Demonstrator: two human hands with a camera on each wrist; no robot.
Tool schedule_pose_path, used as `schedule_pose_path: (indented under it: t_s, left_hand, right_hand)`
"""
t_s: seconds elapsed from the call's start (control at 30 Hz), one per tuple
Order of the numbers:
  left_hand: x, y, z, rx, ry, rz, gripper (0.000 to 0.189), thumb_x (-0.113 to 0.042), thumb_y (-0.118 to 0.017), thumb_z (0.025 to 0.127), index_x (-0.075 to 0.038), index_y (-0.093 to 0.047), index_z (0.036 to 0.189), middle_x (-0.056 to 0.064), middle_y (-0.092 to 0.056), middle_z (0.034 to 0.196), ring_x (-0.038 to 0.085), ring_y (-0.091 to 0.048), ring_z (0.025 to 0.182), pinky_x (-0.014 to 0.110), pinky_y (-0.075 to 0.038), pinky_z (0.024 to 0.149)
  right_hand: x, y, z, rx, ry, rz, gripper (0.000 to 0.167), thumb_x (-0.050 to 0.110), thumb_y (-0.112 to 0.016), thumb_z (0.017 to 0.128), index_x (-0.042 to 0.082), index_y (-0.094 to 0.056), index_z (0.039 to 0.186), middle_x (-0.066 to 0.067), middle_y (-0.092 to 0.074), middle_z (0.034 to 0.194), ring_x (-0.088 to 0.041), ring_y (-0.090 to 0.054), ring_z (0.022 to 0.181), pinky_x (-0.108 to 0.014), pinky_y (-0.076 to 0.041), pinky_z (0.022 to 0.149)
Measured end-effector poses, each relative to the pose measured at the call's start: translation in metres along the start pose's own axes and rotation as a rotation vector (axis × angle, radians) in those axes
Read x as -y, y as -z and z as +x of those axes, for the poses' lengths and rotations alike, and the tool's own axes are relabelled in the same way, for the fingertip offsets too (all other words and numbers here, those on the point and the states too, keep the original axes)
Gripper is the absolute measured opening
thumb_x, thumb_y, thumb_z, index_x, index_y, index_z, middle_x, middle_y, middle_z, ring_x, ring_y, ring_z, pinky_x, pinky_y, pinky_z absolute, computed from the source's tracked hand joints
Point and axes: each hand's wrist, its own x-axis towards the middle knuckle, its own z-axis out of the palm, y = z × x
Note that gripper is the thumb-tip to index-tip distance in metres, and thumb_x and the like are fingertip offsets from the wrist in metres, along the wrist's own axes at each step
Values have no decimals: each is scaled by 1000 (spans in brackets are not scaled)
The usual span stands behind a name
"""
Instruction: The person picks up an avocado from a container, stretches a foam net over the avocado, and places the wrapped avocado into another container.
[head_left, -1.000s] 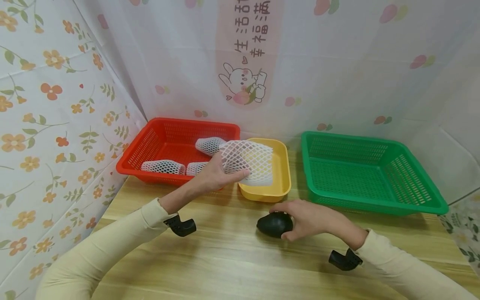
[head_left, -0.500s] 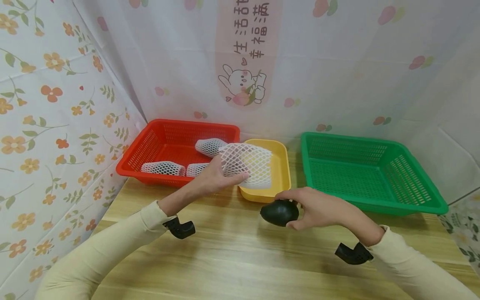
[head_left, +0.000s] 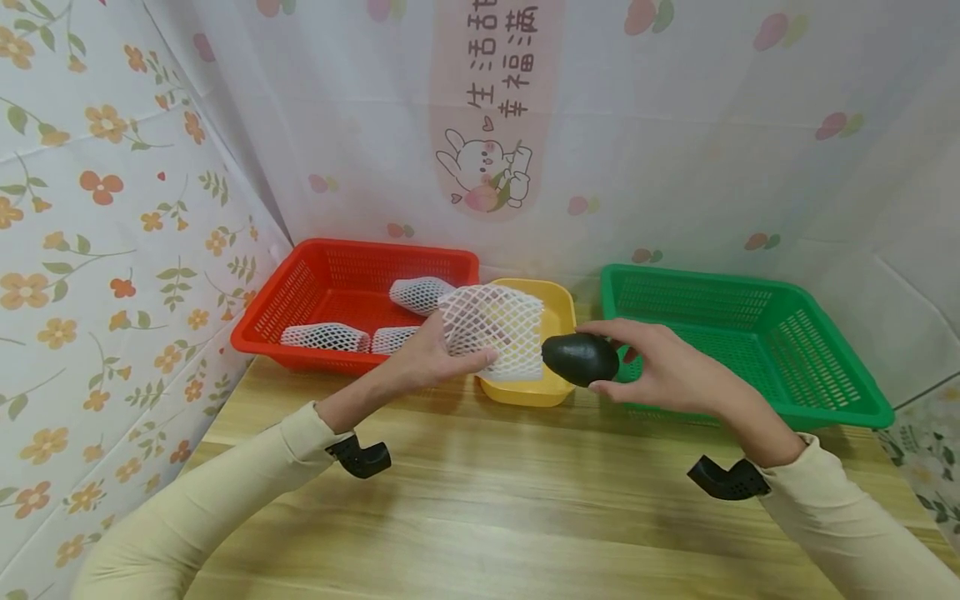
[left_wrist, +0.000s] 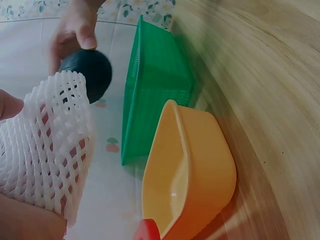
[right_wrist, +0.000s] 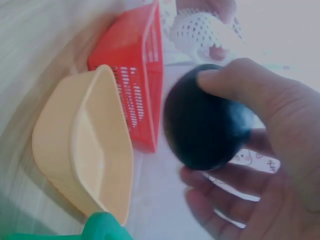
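My left hand [head_left: 427, 358] holds a white foam fruit net [head_left: 517, 337] above the yellow tray. The thumb lies on the near side, and fingers show through the mesh. A dark, pear-shaped avocado [head_left: 581, 360] is in my right hand [head_left: 671, 367], gripped around its rounder end, its narrow tip pointing at the net's open mouth. Tip and net edge lie right beside each other in the head view. From the left wrist, the net [left_wrist: 50, 145] overlaps part of the avocado [left_wrist: 97, 75]. The right wrist view shows the thumb on one side of the avocado [right_wrist: 200, 125] and fingers on the other.
A red basket [head_left: 300, 354] at the left holds three net-wrapped pieces [head_left: 326, 337]. The yellow tray [head_left: 525, 396] stands in the middle beneath the net. To the right is a green basket [head_left: 765, 412]. Printed cloth [head_left: 360, 125] hangs behind the wooden table [head_left: 480, 500].
My right hand has raised the avocado from the tabletop and brought it up and to the right, level with the net's mouth. The left hand and net have stayed nearly still.
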Motion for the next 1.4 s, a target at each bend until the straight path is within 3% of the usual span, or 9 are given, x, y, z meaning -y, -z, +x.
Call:
schedule_pose_path:
  t_s: [0.17, 0.37, 0.63, 0.9, 1.13, 1.4]
  left_hand:
    - [0, 0, 0, 12, 5, 20, 78, -23, -77, 88, -6, -35, 152, 8, -50, 144, 24, -49, 128, 43, -36, 112]
    - [1, 0, 0, 21, -3, 39, 79, -23, -76, 88, -6, -34, 152, 9, -50, 143, 25, -49, 128, 43, -36, 112]
    - [2, 0, 1, 62, -29, 58, 80, -23, -75, 89, -6, -33, 154, 8, -49, 146, 22, -48, 129, 43, -34, 113]
    - [1, -1, 3, 102, 7, 89, 84, -29, -76, 88, -9, -30, 156, 6, -44, 151, 22, -43, 133, 47, -33, 113]
    - [0, -2, 4, 151, -1, 86, 84, -30, -77, 87, -11, -31, 155, 5, -45, 147, 23, -44, 129, 44, -40, 109]
    - [-1, -5, 4, 187, -38, 64, 83, -25, -76, 88, -10, -30, 155, 4, -44, 148, 21, -43, 130, 42, -38, 110]
  right_hand:
    - [1, 0, 3, -79, 44, 2, 70, 21, -86, 83, 12, -54, 145, 0, -61, 127, -15, -59, 102, -34, -56, 75]
    - [2, -2, 5, -115, 89, 20, 72, 16, -86, 82, 14, -53, 146, -1, -61, 131, -15, -59, 106, -34, -56, 75]
    - [5, -5, 8, -77, 48, 62, 69, 18, -84, 85, 12, -53, 146, -2, -62, 130, -16, -59, 102, -36, -56, 76]
    - [8, -9, 11, -45, 17, 80, 69, 22, -82, 88, 12, -51, 148, -1, -62, 121, -18, -60, 89, -33, -53, 70]
    - [9, -13, 12, -60, 6, 102, 65, 23, -79, 90, 14, -51, 149, -1, -63, 123, -18, -61, 89, -33, -53, 69]
    - [9, -22, 13, -84, 0, 164, 61, 24, -74, 95, 15, -48, 149, -5, -64, 123, -17, -64, 90, -32, -52, 57]
